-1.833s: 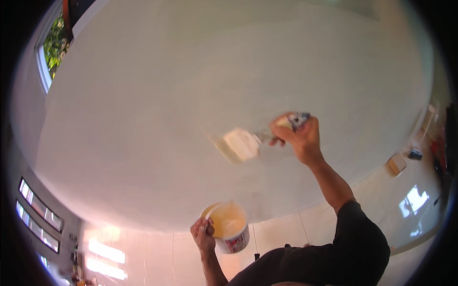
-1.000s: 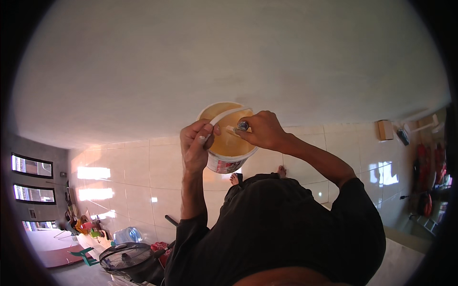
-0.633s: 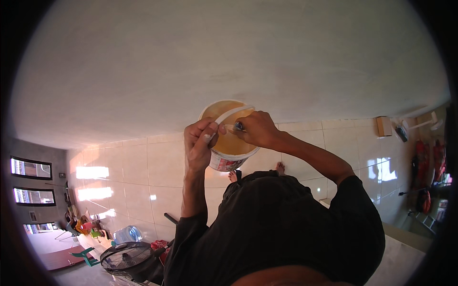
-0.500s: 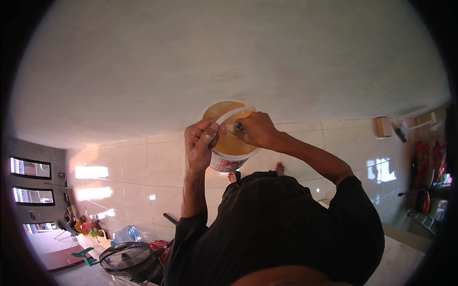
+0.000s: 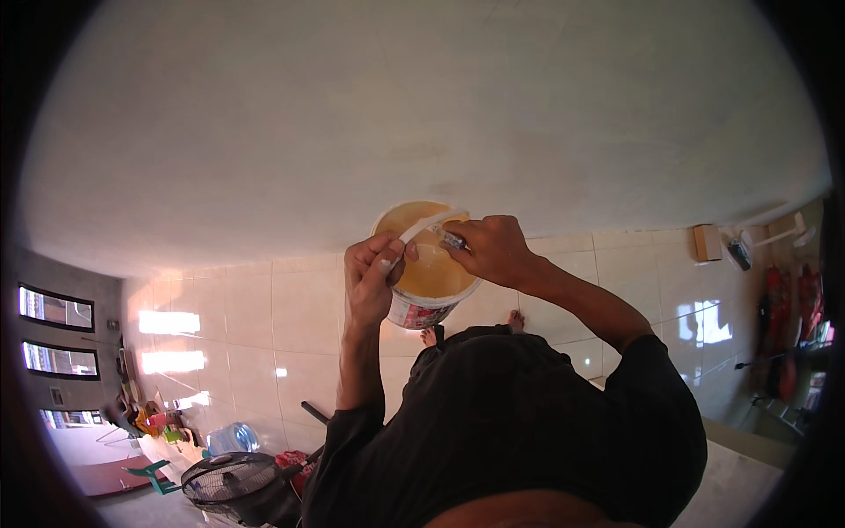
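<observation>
The bucket (image 5: 422, 315) was held in front of the person, its open mouth facing up, close by the pale wall (image 5: 422, 106); whether the two touched could not be told. A pale yellow paint (image 5: 440, 275) was held inside it. The white handle (image 5: 431, 223), arched over the mouth, was pinched between the thumb and fingers of the left hand (image 5: 370, 266), on whose thumb a white smear was seen. The brush (image 5: 454, 240) was gripped by its shaft in the closed fingers of the right hand (image 5: 497, 251), over the right part of the mouth, just beside the handle. Its bristles could not be made out, so their depth in the paint could not be judged.

The step in hand was judged to be the loading of the brush. For the next move, a lift clear of the handle and rim seemed to be called for, with the bucket kept level.

Below, the tiled floor (image 5: 308, 308) and bare feet (image 5: 517, 322) were seen. Farther out, a black fan (image 5: 231, 486) and a blue bottle (image 5: 231, 438) were placed at lower left, a cardboard box (image 5: 707, 243) at right.
</observation>
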Available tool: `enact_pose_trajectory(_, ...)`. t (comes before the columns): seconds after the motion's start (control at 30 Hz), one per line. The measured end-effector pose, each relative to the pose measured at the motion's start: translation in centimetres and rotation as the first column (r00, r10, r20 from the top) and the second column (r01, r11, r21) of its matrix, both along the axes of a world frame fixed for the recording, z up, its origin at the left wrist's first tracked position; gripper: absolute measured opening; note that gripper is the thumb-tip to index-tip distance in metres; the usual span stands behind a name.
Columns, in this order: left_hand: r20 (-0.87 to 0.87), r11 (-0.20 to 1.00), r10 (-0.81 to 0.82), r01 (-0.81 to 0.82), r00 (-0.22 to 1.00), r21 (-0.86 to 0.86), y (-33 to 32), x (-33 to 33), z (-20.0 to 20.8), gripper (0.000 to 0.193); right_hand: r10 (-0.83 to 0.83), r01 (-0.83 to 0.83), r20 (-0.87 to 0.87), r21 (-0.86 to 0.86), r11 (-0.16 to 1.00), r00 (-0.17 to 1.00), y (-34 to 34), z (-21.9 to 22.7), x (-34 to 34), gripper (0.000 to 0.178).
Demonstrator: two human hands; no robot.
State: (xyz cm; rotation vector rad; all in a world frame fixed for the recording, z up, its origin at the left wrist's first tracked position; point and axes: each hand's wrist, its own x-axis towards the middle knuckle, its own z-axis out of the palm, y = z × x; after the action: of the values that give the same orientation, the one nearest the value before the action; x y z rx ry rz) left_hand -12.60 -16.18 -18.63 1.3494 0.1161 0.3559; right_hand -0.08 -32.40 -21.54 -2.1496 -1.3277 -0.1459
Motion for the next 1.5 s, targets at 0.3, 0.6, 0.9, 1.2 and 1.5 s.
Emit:
enact_pose_trajectory(0.3,0.074,0.998,0.067,-0.066,0.995,-0.016,-0.8,-0.1,0.7,0.024,0.038,0.045,-0.333,0.240,0.970,0.942,-2.7,3.2,-1.3,0.016)
enact_pose_trajectory(0.6,0.104,0.996,0.071,-0.066,0.992,-0.056,-1.8,0.1,0.8,0.024,0.214,0.077,-0.819,0.299,0.951,0.532,-3.0,2.6,-0.3,0.018)
enact_pose_trajectory(0.9,0.049,0.996,0.045,-0.041,0.998,-0.081,-1.4,-0.1,0.7,0.023,-0.010,-0.013,0.072,0.307,0.952,0.997,-2.4,0.6,0.8,0.023)
enact_pose_trajectory(1.2,0.097,0.995,0.076,-0.069,0.992,-0.069,-2.0,0.3,0.9,0.024,-0.062,0.030,0.069,0.396,0.918,0.996,-4.8,2.5,-1.8,0.021)
enact_pose_trajectory(1.5,0.146,0.993,0.107,-0.097,0.983,-0.074,-1.6,-0.3,1.0,0.024,0.208,0.128,-0.796,0.335,0.934,0.569,-2.7,2.2,-1.8,0.022)
